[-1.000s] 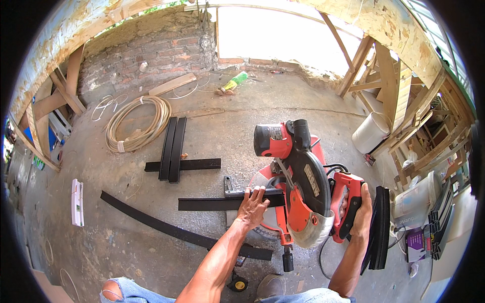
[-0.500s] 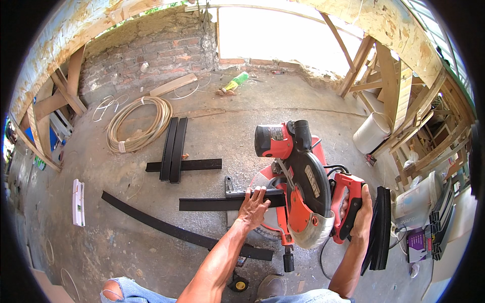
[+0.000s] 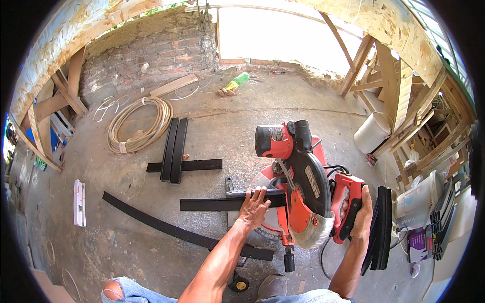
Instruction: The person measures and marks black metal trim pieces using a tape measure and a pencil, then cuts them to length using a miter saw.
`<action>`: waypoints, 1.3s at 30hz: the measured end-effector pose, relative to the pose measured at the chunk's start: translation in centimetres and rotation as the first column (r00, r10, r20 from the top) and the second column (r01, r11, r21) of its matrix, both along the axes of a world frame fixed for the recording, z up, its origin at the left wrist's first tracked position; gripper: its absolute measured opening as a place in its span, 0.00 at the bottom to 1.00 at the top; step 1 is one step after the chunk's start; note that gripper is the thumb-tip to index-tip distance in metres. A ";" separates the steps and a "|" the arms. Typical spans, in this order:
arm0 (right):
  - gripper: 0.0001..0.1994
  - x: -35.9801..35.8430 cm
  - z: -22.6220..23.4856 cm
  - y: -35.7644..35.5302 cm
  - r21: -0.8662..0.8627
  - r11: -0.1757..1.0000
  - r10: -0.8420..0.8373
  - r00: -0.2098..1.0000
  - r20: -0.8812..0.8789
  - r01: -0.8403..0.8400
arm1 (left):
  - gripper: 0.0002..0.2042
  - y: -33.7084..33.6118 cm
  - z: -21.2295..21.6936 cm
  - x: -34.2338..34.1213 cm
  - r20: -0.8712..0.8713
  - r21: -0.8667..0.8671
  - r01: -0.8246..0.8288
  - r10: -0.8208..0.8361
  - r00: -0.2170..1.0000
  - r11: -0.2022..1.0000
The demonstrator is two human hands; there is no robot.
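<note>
OK, concrete floor (image 3: 151, 270) bears red/black mitre saw (image 3: 303, 187), prob. for stable footing. Long black strip (image 3: 166, 228) nearer me. Short black channel strip (image 3: 212, 204) on saw's bed (image 3: 273, 217), prob. set along fence (image 3: 237, 194) to sit square. My L hand (image 3: 255, 207), fingers spread, presses it, prob. vs. slipping. R hand (image 3: 361, 214) curled round saw handle (image 3: 348, 219), seemingly for control.

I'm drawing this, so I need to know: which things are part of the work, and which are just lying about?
Part of the work:
red-and-black saw, gripped by the right hand
black strip under the left hand
perhaps the other black strips

Seemingly just lying about:
coiled hose
green bottle
wooden board
</note>
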State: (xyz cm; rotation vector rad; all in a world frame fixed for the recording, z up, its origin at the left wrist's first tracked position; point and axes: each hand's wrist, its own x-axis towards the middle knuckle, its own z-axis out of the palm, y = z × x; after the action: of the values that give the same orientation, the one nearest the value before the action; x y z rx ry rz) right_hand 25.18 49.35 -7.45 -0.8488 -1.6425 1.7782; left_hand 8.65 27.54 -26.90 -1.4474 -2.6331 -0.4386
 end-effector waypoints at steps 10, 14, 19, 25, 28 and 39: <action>0.29 0.2 -0.1 0.1 0.011 1.000 0.003 1.000 0.003 -0.003 | 0.14 0.2 0.1 0.1 0.008 0.004 0.004 -0.004 1.000 1.000; 0.28 0.0 0.1 -0.2 -0.017 1.000 -0.003 1.000 0.006 0.003 | 0.14 0.1 0.0 0.1 0.012 0.009 0.004 -0.004 1.000 1.000; 0.29 0.2 -0.1 0.0 0.025 1.000 -0.001 1.000 0.006 0.000 | 0.14 0.2 0.0 0.1 0.006 0.004 0.003 -0.003 1.000 1.000; 0.29 0.4 -0.3 0.1 -0.005 1.000 0.022 1.000 -0.017 -0.022 | 0.14 0.2 -0.2 0.1 0.008 0.009 0.003 -0.003 1.000 1.000; 0.29 0.2 -0.2 -0.1 0.016 1.000 -0.008 1.000 -0.002 0.008 | 0.14 0.3 -0.2 0.1 0.014 0.013 0.003 -0.003 1.000 1.000; 0.30 0.6 -0.9 -0.3 0.017 1.000 0.007 1.000 0.009 -0.007 | 0.15 0.2 -0.5 0.0 0.059 0.007 0.003 -0.004 0.998 1.000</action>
State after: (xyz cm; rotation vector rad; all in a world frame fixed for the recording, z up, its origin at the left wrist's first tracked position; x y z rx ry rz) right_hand 25.83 49.06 -8.34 -0.8453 -1.6654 1.7651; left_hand 8.69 27.78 -27.39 -1.4592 -2.6718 -0.4977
